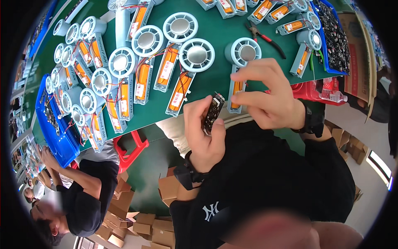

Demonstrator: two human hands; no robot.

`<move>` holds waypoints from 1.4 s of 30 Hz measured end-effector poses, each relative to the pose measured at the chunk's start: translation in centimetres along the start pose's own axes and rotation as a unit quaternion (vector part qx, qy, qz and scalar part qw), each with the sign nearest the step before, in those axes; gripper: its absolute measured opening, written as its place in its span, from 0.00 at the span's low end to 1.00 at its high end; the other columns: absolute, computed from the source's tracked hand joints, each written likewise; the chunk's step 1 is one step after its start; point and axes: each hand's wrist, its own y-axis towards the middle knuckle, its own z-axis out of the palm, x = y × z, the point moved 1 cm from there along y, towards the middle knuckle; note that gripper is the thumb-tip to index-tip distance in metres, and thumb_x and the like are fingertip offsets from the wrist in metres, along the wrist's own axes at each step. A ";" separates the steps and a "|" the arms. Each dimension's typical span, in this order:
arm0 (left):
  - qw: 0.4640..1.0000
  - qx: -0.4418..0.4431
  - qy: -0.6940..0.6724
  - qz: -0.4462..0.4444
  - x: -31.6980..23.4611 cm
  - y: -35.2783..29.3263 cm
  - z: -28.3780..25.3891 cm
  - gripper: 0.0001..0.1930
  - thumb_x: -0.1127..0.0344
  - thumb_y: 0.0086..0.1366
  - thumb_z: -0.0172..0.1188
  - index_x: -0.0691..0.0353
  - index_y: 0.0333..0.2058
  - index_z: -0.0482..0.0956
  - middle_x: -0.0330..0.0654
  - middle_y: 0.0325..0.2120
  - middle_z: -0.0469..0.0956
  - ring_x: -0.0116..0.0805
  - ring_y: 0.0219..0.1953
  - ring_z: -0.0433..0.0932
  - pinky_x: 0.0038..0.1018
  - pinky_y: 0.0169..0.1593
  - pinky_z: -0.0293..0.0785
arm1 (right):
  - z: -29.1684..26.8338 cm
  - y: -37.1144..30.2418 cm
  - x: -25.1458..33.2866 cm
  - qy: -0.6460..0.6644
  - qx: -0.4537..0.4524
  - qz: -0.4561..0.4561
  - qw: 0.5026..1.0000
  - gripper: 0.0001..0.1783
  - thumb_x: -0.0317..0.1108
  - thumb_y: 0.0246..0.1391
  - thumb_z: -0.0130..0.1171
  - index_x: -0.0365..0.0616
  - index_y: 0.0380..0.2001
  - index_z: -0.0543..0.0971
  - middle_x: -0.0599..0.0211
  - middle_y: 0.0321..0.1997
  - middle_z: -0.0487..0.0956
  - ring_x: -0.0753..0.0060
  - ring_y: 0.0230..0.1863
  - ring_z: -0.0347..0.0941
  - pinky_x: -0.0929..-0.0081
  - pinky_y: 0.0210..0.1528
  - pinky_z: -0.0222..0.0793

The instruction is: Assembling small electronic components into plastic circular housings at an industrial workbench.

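Circuit board (pixel 214 109) juts from the pinching left grip (pixel 203 144); whether the right grip (pixel 275 97) holds anything is unclear.

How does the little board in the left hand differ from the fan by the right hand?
The circuit board is small and dark; the handheld fan is larger, light blue and round-headed, with an orange cylinder in its handle. The left hand grips the circuit board, while the handheld fan rests on the green table, the right hand at its handle.
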 end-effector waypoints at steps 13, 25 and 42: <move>0.948 0.072 -0.229 -0.211 1.5 -0.2 0.7 0.21 0.78 0.68 0.55 0.68 0.60 0.70 0.40 0.45 0.71 0.26 0.40 0.69 0.23 0.46 0.66 | 1.6 -0.9 -0.4 -0.068 0.051 0.056 0.995 0.16 0.24 0.40 0.73 0.42 0.37 0.85 0.66 0.40 0.81 0.60 0.37 0.75 0.68 0.35 0.73; 0.966 0.043 -0.208 -0.149 1.9 0.0 1.9 0.21 0.74 0.71 0.60 0.68 0.61 0.69 0.41 0.43 0.73 0.25 0.36 0.70 0.21 0.37 0.66 | 2.3 -1.7 -0.4 -0.021 -0.033 0.091 0.995 0.16 0.23 0.42 0.74 0.40 0.38 0.85 0.65 0.36 0.81 0.62 0.30 0.75 0.67 0.30 0.71; 0.930 0.153 -0.149 -0.298 -2.1 4.2 -1.3 0.20 0.80 0.68 0.64 0.71 0.57 0.73 0.42 0.41 0.78 0.20 0.26 0.75 0.18 0.24 0.71 | 0.4 -0.3 -2.1 -0.074 0.057 -0.040 0.995 0.13 0.31 0.47 0.70 0.41 0.37 0.82 0.66 0.35 0.78 0.64 0.31 0.74 0.69 0.29 0.67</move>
